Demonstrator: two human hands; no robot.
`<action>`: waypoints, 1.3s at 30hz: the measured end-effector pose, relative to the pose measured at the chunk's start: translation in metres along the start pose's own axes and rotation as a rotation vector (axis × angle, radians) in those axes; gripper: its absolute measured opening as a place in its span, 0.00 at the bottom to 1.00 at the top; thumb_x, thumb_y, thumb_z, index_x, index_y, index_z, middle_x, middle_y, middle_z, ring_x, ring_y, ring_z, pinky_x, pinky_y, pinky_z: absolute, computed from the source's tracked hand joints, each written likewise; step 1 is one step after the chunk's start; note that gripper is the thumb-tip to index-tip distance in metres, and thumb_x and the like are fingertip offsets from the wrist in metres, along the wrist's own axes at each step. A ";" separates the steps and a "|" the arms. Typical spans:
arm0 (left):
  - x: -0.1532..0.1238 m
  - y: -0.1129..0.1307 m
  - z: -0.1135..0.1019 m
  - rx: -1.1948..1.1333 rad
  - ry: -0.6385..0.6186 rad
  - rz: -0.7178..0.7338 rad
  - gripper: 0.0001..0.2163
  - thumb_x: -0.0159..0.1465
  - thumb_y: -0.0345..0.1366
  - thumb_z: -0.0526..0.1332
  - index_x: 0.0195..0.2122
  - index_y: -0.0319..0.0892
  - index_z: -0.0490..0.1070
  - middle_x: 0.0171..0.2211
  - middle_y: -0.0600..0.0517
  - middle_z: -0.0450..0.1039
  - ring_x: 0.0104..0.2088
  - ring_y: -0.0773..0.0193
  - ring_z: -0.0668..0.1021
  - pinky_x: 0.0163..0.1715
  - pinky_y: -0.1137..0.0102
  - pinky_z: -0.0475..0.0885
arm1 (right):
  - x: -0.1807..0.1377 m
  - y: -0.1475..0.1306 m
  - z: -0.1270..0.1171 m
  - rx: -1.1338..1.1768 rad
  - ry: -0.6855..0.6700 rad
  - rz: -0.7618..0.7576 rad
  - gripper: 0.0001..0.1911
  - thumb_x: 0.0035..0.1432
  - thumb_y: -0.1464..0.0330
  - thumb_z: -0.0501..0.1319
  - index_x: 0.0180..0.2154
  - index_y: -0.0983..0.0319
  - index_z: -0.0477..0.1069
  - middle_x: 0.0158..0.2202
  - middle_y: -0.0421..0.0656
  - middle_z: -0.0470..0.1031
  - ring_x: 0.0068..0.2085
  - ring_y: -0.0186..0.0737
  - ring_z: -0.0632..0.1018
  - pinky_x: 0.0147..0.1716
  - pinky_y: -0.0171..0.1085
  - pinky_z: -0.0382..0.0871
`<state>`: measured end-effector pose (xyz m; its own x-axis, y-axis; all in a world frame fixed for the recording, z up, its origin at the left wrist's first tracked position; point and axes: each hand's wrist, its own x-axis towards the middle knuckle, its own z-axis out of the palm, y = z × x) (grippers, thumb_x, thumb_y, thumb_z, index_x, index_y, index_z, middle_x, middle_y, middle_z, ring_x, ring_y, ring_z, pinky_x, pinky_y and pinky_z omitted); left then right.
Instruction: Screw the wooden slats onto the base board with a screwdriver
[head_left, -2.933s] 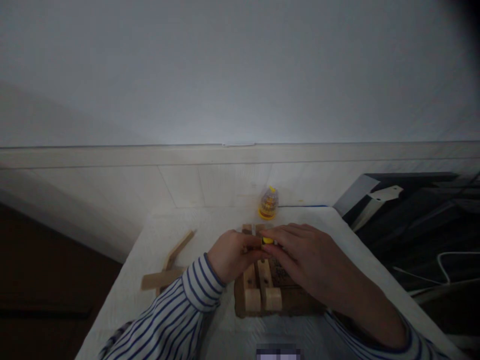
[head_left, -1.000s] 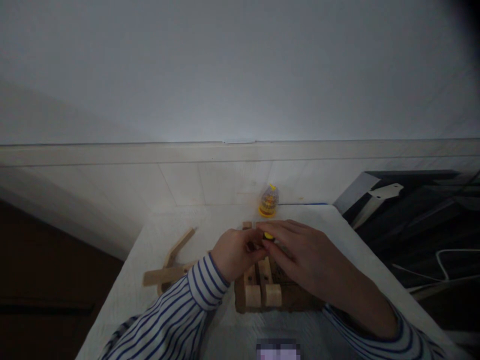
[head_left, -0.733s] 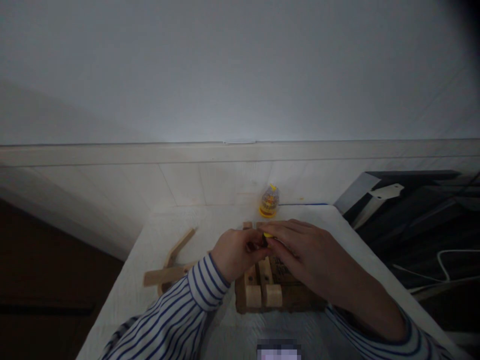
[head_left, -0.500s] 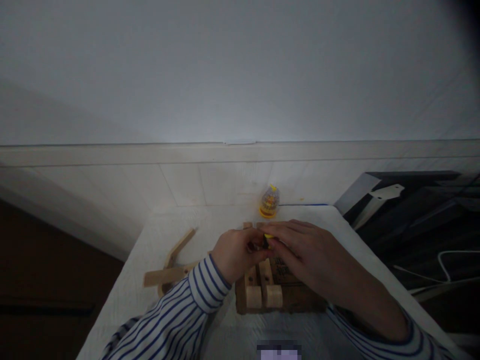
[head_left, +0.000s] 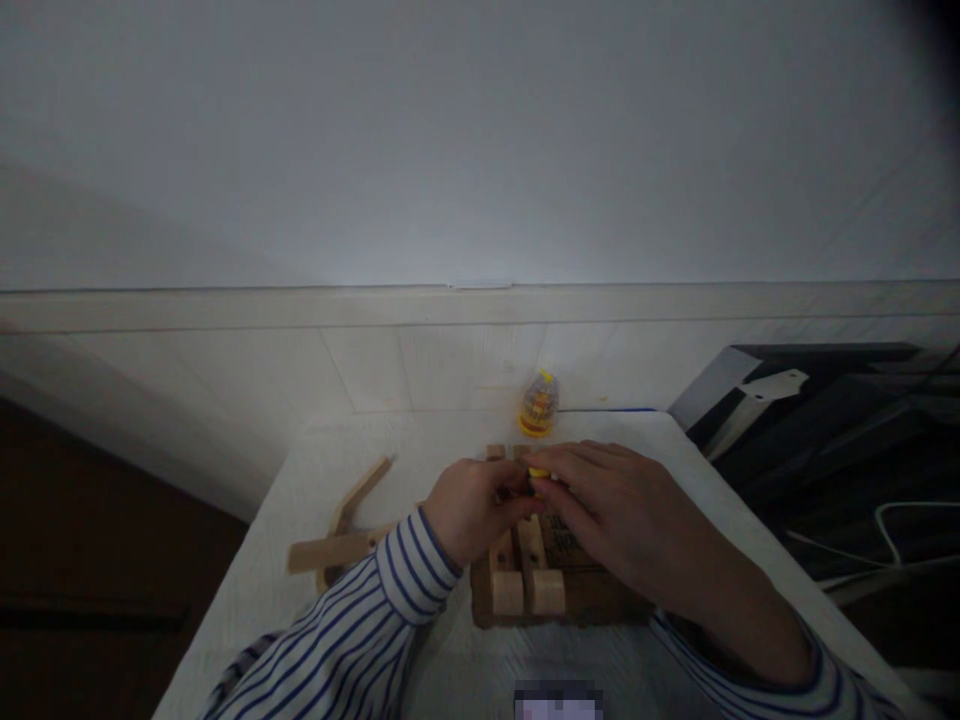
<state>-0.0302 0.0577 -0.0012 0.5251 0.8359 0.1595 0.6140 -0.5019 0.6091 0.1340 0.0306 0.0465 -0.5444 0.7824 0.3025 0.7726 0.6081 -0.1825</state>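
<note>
My left hand (head_left: 469, 510) and my right hand (head_left: 607, 510) meet over a wooden block assembly (head_left: 525, 585) lying on a brown board on the small white table (head_left: 300, 500). Both hands are closed in a pinch around a small yellow-topped tool (head_left: 537, 472), held upright over the far end of the wooden pieces. My right fingers lie over its top; my left fingertips press beside its lower part. What the tool's tip touches is hidden by my fingers.
A small clear container with a yellow base (head_left: 538, 405) stands at the table's far edge against the white panelled wall. Loose wooden pieces (head_left: 341, 530) lie crossed at the left. A dark cabinet with a white bracket (head_left: 757, 390) and a white cable (head_left: 892, 530) sit at the right.
Both hands stay pinched on the yellow-topped tool, with only slight shifts of the fingers. The view has drifted a little; the wooden parts lie where they were.
</note>
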 end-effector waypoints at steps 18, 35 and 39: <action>0.001 -0.001 -0.003 -0.072 -0.068 0.046 0.10 0.60 0.40 0.56 0.33 0.41 0.73 0.25 0.53 0.73 0.25 0.67 0.73 0.25 0.76 0.62 | 0.000 -0.001 0.000 -0.063 0.010 0.023 0.09 0.59 0.69 0.49 0.35 0.62 0.66 0.34 0.45 0.72 0.35 0.42 0.73 0.35 0.42 0.66; 0.001 0.001 -0.003 -0.095 -0.018 -0.021 0.08 0.57 0.40 0.59 0.32 0.41 0.73 0.26 0.53 0.75 0.25 0.67 0.74 0.26 0.76 0.65 | 0.001 -0.004 0.003 -0.086 0.025 0.038 0.08 0.59 0.67 0.49 0.33 0.62 0.64 0.30 0.43 0.69 0.32 0.41 0.71 0.31 0.41 0.65; 0.001 0.002 -0.002 -0.082 0.020 -0.050 0.08 0.56 0.40 0.60 0.30 0.41 0.73 0.25 0.53 0.75 0.25 0.67 0.75 0.25 0.77 0.64 | 0.002 -0.004 0.005 -0.073 0.028 0.043 0.07 0.59 0.67 0.50 0.33 0.62 0.64 0.30 0.43 0.70 0.32 0.41 0.71 0.30 0.41 0.65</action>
<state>-0.0299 0.0582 0.0015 0.4828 0.8641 0.1426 0.5880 -0.4405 0.6784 0.1280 0.0301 0.0436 -0.5018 0.8030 0.3217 0.8173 0.5619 -0.1278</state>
